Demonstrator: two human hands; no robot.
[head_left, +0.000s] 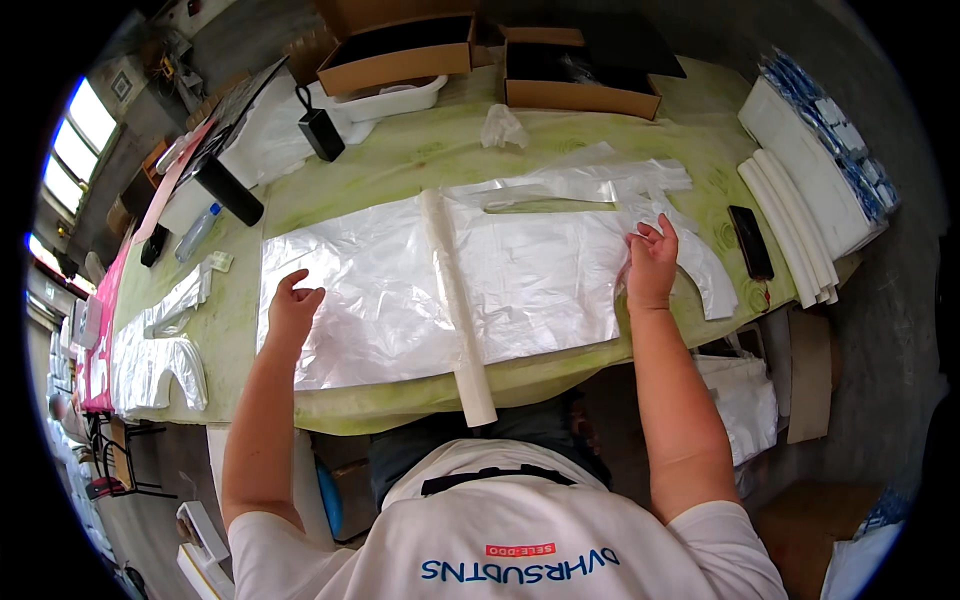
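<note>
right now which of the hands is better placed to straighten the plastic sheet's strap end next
Probably the right hand: it is at the strap end of the plastic sheet, while the left hand is at the opposite end, past the pale roll.

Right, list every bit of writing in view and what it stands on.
Blue capitals across the white shirt: legible, upside down, wording withheld.
Pale lettering in a red box, same shirt: likewise withheld.
Blue-and-white packages: any print too small to read.
Plastic sheet: none visible.
</note>
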